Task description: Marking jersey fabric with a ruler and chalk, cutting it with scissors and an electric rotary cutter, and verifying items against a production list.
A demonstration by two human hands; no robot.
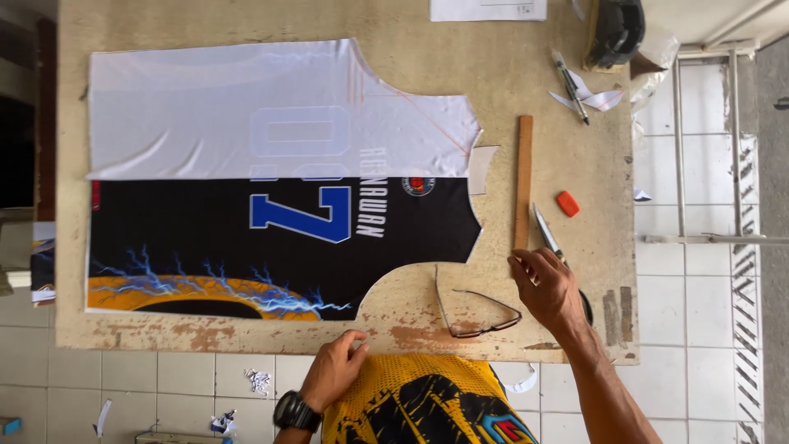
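Jersey panel (279,177), half white, half black, is lying flat across the left of the counter (509,66). Left hand (334,370) is resting at the near edge, fingers curled, gripping nothing. Eyeglasses (477,316) are sitting between the hands. Right hand (546,288), fingers loosely bent, is touching the wooden ruler (523,181) beside scissors (546,234). Orange chalk (568,203) and pen (571,86) are lying beyond. White tiled floor (699,312) is surrounding.

White paper sheet (488,9) at table's top edge; no packages, screens
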